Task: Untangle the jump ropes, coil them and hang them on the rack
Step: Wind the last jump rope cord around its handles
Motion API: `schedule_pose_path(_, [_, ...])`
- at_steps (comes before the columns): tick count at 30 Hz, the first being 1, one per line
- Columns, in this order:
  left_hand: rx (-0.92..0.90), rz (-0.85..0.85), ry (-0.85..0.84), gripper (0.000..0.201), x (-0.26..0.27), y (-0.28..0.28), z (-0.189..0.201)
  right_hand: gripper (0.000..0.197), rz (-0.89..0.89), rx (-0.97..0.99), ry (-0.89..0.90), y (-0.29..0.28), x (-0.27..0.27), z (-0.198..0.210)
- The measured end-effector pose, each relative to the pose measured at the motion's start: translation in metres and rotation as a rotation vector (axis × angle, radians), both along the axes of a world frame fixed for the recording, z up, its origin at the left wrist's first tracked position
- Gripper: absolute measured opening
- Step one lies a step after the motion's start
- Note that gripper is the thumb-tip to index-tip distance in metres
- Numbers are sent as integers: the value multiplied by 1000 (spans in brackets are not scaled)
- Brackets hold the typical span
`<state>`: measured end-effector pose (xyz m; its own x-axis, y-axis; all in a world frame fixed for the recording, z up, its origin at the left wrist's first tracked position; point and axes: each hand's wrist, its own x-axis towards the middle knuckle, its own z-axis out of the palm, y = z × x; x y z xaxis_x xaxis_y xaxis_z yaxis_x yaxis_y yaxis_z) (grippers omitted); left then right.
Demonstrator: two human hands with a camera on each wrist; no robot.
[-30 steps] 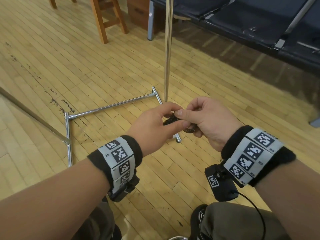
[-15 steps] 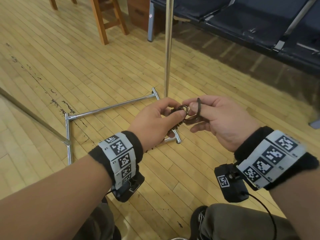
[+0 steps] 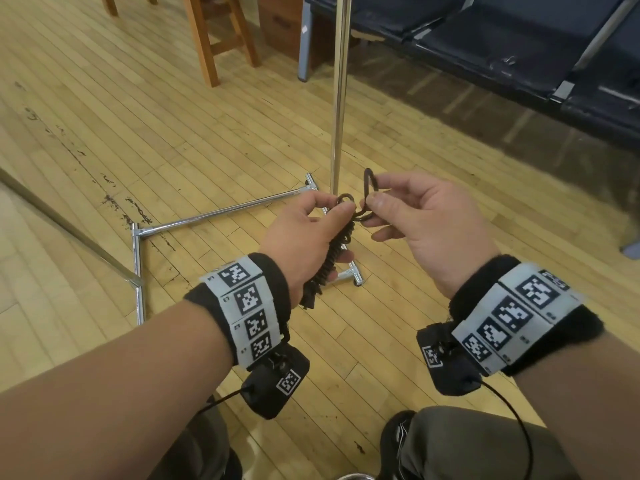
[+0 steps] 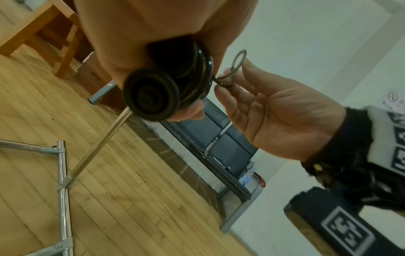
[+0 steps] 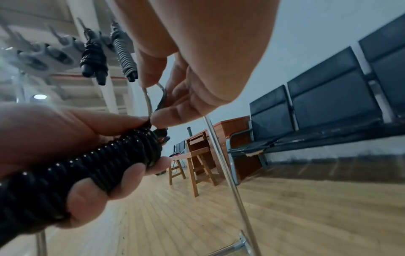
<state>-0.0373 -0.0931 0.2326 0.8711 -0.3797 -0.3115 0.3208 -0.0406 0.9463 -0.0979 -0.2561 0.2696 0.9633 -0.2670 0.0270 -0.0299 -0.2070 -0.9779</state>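
My left hand (image 3: 325,211) grips a black jump rope (image 3: 332,258) wound into a tight bundle, held upright above the floor. A thin loop of rope (image 3: 370,185) sticks out of the bundle's top, and my right hand (image 3: 374,200) pinches it between thumb and forefinger. The right wrist view shows the bundle (image 5: 87,164) in my left fingers and the loop (image 5: 151,98) standing above it. In the left wrist view the bundle's end (image 4: 153,93) faces the camera. The rack's chrome pole (image 3: 337,98) rises just behind my hands.
A coiled black rope (image 5: 93,57) and a coiled grey rope (image 5: 124,57) hang from hooks on the rack overhead. The rack's chrome base (image 3: 221,216) lies on the wooden floor. Wooden stools (image 3: 221,39) and dark bench seats (image 3: 502,53) stand behind.
My right hand has drawn the loop up and out from the bundle's top. The hands have parted a little, and more of the bundle shows under my left hand.
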Motion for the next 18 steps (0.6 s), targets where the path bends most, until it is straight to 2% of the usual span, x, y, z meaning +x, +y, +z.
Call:
schedule_pose_path(2, [42,-4,-50,18,-2,0,-2,17,16,-176,9,0,-1,1])
schedule_pose_path(5, [82,-10,-103,15,-2,0,-3,17,18,-322,12,2,-3,2])
schedule_pose_path(11, [129,-16,-152,7,-3,2,-7,17,42,-741,89,9,4,0])
schedule_pose_path(15, [168,-40,-185,7,-3,5,-8,14,72,-680,191,8,11,-5])
schedule_pose_path(18, [187,-63,-178,7,-1,9,-7,19,58,-637,157,7,12,-5])
